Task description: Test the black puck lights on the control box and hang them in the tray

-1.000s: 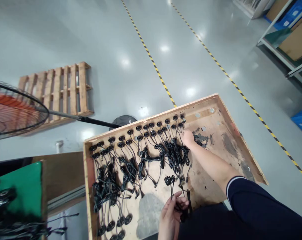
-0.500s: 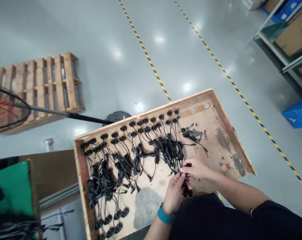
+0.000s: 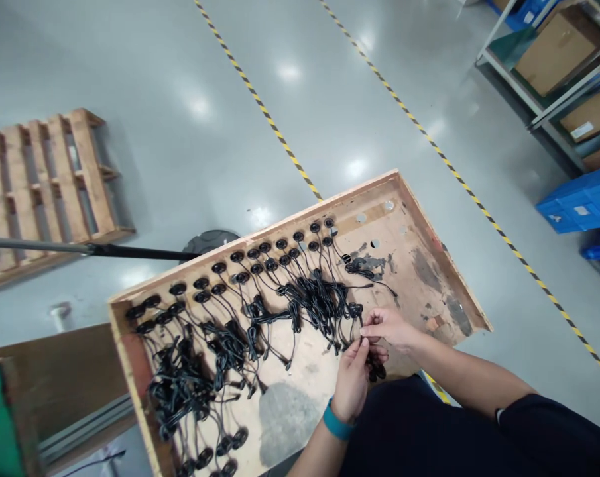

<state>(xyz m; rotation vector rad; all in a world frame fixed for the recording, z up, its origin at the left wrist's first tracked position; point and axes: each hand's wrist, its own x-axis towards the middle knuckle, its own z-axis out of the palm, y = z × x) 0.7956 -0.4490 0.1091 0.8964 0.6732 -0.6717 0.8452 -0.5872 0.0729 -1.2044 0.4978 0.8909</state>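
Both my hands meet above the near side of a wooden tray point(image 3: 290, 358). My left hand point(image 3: 355, 377), with a teal band at the wrist, pinches a black cable point(image 3: 376, 368) whose bundled part hangs below the fingers. My right hand point(image 3: 386, 329) pinches the same cable a little higher, thumb and forefinger together. A small black end piece point(image 3: 355, 310) sticks up just beyond the right fingertips. Inside the tray lie several coiled black cables point(image 3: 309, 301), with round black discs point(image 3: 298, 236) in rows along the far wall and more discs point(image 3: 240, 437) near the front left.
Beyond the tray, yellow-black tape lines point(image 3: 280, 136) cross the grey floor. A wooden pallet point(image 3: 46, 185) lies at left, with a dark pole point(image 3: 125, 250) reaching in front of it. Shelving with cardboard boxes point(image 3: 553, 53) and blue bins point(image 3: 583, 199) stands at right.
The view has swung so that the tray and floor sit farther left. My hands stay together on the cable, and the black end piece now shows above my right fingertips.
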